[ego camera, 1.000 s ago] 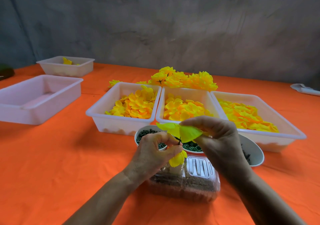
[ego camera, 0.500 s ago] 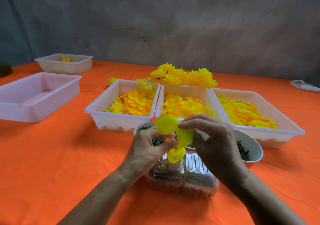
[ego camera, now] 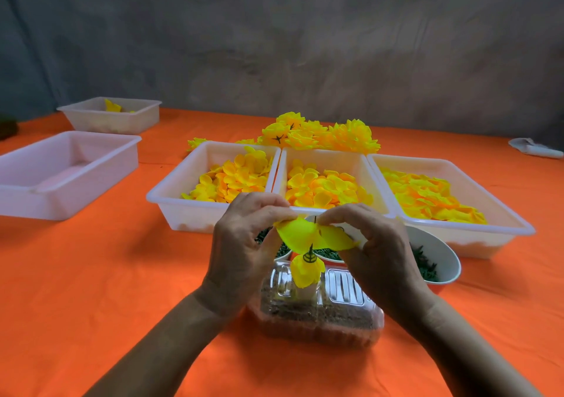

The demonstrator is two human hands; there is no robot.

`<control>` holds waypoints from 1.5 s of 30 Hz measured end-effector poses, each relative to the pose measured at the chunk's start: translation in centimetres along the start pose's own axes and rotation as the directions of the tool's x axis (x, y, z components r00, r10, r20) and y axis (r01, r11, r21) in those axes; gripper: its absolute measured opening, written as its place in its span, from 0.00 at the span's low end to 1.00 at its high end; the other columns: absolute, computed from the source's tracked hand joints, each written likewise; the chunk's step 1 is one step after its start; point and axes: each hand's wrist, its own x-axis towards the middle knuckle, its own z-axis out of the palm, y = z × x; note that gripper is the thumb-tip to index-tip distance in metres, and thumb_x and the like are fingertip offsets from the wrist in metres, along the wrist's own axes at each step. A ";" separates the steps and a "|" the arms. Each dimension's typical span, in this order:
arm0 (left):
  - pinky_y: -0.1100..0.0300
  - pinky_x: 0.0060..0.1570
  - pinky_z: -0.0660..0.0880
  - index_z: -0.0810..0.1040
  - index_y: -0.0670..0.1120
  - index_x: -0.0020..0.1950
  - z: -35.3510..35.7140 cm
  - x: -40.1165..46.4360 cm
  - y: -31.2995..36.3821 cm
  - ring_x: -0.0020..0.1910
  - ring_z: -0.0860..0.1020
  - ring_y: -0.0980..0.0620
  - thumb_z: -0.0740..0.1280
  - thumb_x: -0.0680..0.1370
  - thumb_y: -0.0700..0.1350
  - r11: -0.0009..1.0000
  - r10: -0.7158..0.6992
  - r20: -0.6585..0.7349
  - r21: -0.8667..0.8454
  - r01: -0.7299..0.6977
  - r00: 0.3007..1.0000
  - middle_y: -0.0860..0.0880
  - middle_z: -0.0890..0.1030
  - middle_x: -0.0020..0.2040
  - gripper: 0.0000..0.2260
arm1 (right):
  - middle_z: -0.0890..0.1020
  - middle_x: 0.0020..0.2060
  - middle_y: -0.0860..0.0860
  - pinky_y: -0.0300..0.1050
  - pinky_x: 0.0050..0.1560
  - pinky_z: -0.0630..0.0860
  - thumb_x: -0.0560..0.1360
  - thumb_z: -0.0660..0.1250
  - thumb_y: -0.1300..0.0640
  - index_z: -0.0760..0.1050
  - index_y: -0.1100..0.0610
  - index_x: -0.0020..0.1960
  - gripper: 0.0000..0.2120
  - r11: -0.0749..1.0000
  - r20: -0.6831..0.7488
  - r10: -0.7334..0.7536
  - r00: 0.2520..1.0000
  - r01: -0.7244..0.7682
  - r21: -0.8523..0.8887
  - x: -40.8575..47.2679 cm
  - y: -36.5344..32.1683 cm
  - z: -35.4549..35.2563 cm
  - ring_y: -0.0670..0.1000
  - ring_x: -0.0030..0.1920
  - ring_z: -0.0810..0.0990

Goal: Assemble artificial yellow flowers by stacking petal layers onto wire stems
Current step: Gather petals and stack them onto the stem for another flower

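The stem shows only as a thin dark line, its upper tip poking up between the two hands near the fingertips and its lower run hidden behind the petals. It stands close to upright, long axis vertical, with a green calyx on it just above a small yellow bud that hangs downward. Where the stem ends below the bud cannot be made out.

The left hand pinches the left edge of a yellow petal layer, and the right hand pinches its right edge; both are closed on it, holding it spread wide across the stem, above a clear box. The fingertips of both hands are partly covered by the petals.

The box's contents are a brownish blur; nothing on its ribbed lid reads as writing. Two bowls of dark green pieces sit behind the hands, the left one almost wholly hidden.

Beyond them three white trays hold loose yellow petals, and a heap of flowers lies behind the trays. Two more trays stand well apart to the left, the nearer cut off by the frame edge. All rests on an orange cloth. No label or brand is legible anywhere
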 end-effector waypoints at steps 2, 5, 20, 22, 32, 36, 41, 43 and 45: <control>0.57 0.46 0.74 0.84 0.40 0.45 0.0 -0.3 0.0 0.46 0.78 0.47 0.67 0.72 0.44 1.000 0.025 0.012 0.011 -0.025 1.000 0.46 0.82 0.45 0.09 | 0.83 0.41 0.49 0.44 0.42 0.77 0.64 0.69 0.64 0.82 0.57 0.46 0.11 1.000 -0.016 0.013 1.000 -0.013 0.025 -0.2 0.4 0.2 0.49 0.42 0.81; 0.58 0.47 0.74 0.83 0.39 0.42 0.0 -0.8 0.0 0.45 0.78 0.48 0.67 0.73 0.42 0.996 0.075 0.019 0.048 -0.076 0.997 0.46 0.82 0.44 0.07 | 0.84 0.41 0.44 0.38 0.44 0.76 0.68 0.73 0.65 0.82 0.53 0.47 0.11 0.990 -0.002 0.110 0.994 -0.110 0.089 -0.5 1.0 0.3 0.43 0.42 0.80; 0.48 0.42 0.75 0.81 0.36 0.39 0.2 -1.1 0.2 0.42 0.79 0.42 0.67 0.74 0.37 0.953 0.239 0.088 0.168 -0.251 0.967 0.44 0.82 0.42 0.06 | 0.83 0.47 0.60 0.59 0.51 0.78 0.66 0.61 0.32 0.79 0.57 0.51 0.30 0.597 0.279 0.672 0.686 -0.725 0.342 0.2 1.0 -0.7 0.59 0.46 0.82; 0.48 0.42 0.75 0.81 0.36 0.39 0.2 -1.1 0.2 0.41 0.79 0.42 0.68 0.74 0.36 0.955 0.231 0.093 0.169 -0.244 0.969 0.44 0.82 0.42 0.06 | 0.83 0.44 0.62 0.55 0.46 0.78 0.64 0.63 0.30 0.79 0.57 0.50 0.32 0.564 0.285 0.673 0.683 -0.723 0.399 0.4 0.8 -1.0 0.57 0.40 0.83; 0.49 0.45 0.75 0.83 0.38 0.46 0.8 -0.9 0.3 0.44 0.80 0.43 0.69 0.74 0.39 0.970 0.169 0.113 0.158 -0.185 0.979 0.45 0.83 0.44 0.06 | 0.84 0.42 0.57 0.51 0.45 0.79 0.67 0.75 0.61 0.81 0.55 0.46 0.09 0.472 0.352 0.669 0.654 -0.741 0.478 1.2 -0.5 0.1 0.53 0.40 0.82; 0.50 0.43 0.73 0.84 0.39 0.42 0.9 -1.2 0.1 0.42 0.79 0.43 0.67 0.75 0.42 0.960 0.200 0.148 0.168 -0.224 0.969 0.46 0.83 0.42 0.08 | 0.82 0.31 0.53 0.42 0.36 0.78 0.69 0.73 0.65 0.80 0.56 0.40 0.06 0.453 0.379 0.677 0.631 -0.763 0.461 0.8 -0.4 0.6 0.49 0.31 0.81; 0.52 0.44 0.72 0.84 0.41 0.43 0.8 -1.7 -0.2 0.42 0.79 0.44 0.67 0.74 0.42 0.958 0.189 0.162 0.186 -0.218 0.968 0.48 0.82 0.42 0.08 | 0.80 0.27 0.48 0.36 0.29 0.74 0.68 0.73 0.64 0.80 0.54 0.36 0.07 0.454 0.381 0.687 0.619 -0.775 0.440 0.5 0.0 0.9 0.44 0.27 0.77; 0.52 0.44 0.72 0.84 0.41 0.43 0.8 -1.8 -0.2 0.43 0.79 0.46 0.67 0.75 0.43 0.952 0.194 0.167 0.205 -0.227 0.967 0.48 0.82 0.42 0.07 | 0.80 0.27 0.49 0.36 0.29 0.74 0.68 0.73 0.65 0.80 0.55 0.36 0.06 0.448 0.386 0.686 0.616 -0.777 0.443 0.7 0.1 1.0 0.45 0.27 0.76; 0.53 0.45 0.72 0.84 0.41 0.43 0.8 -1.9 -0.1 0.43 0.78 0.47 0.67 0.75 0.43 0.942 0.208 0.177 0.226 -0.246 0.962 0.48 0.82 0.42 0.08 | 0.80 0.28 0.50 0.37 0.31 0.74 0.68 0.73 0.65 0.80 0.55 0.36 0.06 0.445 0.397 0.687 0.609 -0.784 0.432 0.9 0.2 1.1 0.46 0.29 0.77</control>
